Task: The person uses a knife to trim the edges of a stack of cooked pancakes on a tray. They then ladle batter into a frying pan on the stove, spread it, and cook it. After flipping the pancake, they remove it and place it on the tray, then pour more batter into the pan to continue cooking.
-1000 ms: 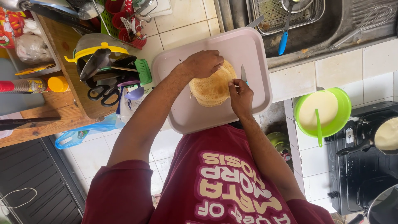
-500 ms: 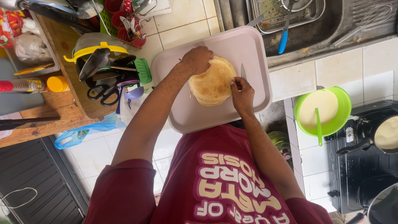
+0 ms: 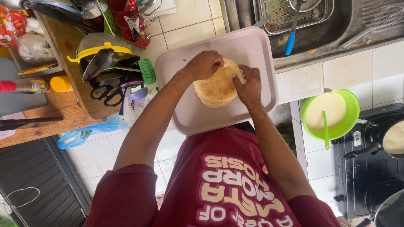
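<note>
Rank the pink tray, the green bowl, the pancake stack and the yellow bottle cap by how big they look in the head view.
1. pink tray
2. green bowl
3. pancake stack, close to the bowl and partly under the hands, so unsure
4. yellow bottle cap

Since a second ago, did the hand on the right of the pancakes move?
Yes. The right hand slid a little along the edge of the pancake stack, up the pink tray toward the sink.

Your tray (image 3: 185,113) sits mid-table (image 3: 185,19), with the pancake stack (image 3: 215,89) on it. Your two hands flank the stack: the frame-left hand (image 3: 205,64) on its far edge, the frame-right hand (image 3: 249,86) on its side. The sink (image 3: 336,33) lies beyond the tray, the utensil holder (image 3: 105,69) frame-left, the batter bowl (image 3: 328,114) frame-right, and the stove (image 3: 370,168) past it.
</note>
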